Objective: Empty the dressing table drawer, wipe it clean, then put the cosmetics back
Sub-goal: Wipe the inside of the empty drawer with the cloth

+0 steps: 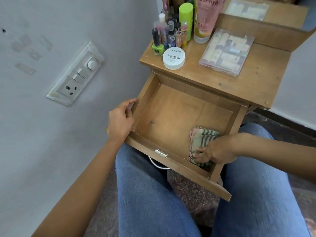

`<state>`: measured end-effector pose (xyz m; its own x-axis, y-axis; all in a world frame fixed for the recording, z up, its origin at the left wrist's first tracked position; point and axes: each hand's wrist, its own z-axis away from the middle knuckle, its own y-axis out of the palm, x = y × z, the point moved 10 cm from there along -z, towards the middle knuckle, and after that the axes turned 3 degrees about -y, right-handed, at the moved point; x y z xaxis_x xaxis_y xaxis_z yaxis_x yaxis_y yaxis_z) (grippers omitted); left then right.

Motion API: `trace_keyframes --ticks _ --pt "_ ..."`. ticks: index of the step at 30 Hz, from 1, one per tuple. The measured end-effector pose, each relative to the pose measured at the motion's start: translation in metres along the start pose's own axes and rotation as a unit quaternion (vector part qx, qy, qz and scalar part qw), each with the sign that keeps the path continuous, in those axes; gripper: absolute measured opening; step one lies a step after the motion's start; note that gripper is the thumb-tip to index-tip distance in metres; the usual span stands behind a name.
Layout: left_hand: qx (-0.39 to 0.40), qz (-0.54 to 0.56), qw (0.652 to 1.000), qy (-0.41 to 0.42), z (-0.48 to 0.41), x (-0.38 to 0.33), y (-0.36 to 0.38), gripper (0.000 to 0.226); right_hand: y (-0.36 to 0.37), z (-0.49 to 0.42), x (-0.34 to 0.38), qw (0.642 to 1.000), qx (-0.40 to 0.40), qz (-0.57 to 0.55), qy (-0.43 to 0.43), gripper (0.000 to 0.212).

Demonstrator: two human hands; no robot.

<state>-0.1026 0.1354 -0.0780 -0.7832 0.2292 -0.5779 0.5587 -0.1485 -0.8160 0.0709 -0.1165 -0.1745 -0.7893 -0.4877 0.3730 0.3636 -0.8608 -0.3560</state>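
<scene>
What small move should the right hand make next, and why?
Probably slide the cloth across the drawer floor: the right hand presses it in the near right corner, the rest lies bare, and the left hand holds the side wall.

Cloth [201,142] in drawer [148,93] — cosmetics [172,31] behind, on the tabletop [248,82].

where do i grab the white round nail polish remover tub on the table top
Pinch the round white plastic tub across its low side wall, thumb near-left, fingers far-right, coming from above and the front. It lies flat, lid up; the green nail varnish bottle crowds its left and more bottles stand behind. The left hand, gripping the wooden drawer, is nearest.
</scene>
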Motion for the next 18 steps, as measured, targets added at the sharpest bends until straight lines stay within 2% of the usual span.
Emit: trace_keyframes --ticks 5,9,13,18 --pt "0.000 -0.001 1.000 0.003 0.002 -0.002 -0.001 0.044 -0.011 -0.011 0.010 0.991 0.084 0.098 0.017 0.055" --pt "-0.009 0.013 1.000 -0.019 0.002 0.002 -0.003 0.045 -0.008 -0.011 0.009 0.995 0.061 0.085 0.002 0.064" --pt "-0.017 0.020 0.999 -0.023 0.002 0.002 -0.005 0.046 -0.016 -0.004 0.000 0.999 -0.004 0.041 -0.012 0.077" --pt "-0.013 0.010 1.000 -0.026 0.002 -0.001 -0.006 0.047 -0.082 -0.028 0.002 0.984 -0.177 0.003 0.006 0.074"
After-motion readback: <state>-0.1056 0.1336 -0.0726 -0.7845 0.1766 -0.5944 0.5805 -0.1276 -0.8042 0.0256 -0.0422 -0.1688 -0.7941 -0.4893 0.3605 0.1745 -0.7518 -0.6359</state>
